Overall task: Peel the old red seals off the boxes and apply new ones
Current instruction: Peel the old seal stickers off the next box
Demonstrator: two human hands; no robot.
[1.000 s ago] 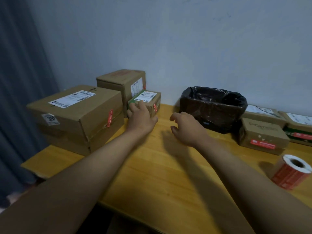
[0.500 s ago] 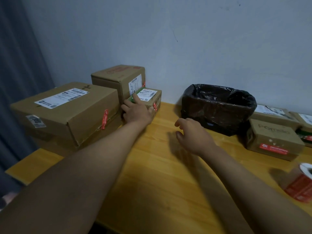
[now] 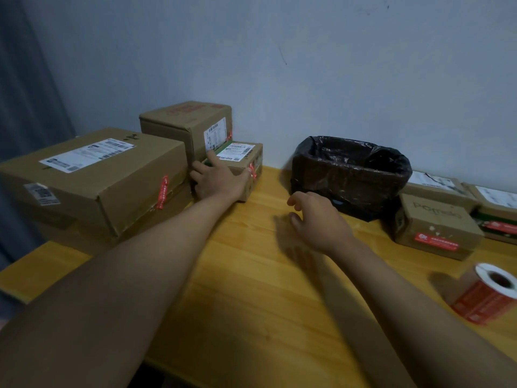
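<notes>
One "pomelo"-printed box (image 3: pixel 436 225) beside red seal roll (image 3: pixel 486 295).

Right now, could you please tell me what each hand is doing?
Left hand: holding the small box.
Right hand: open, holding nothing, above the table.

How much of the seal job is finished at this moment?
Nothing clearly finished: the big box still carries its red seal. In hand: the left hand grips the small box, seal still on; the right hand hovers empty. Left: peeling, then new seals from the roll.
</notes>
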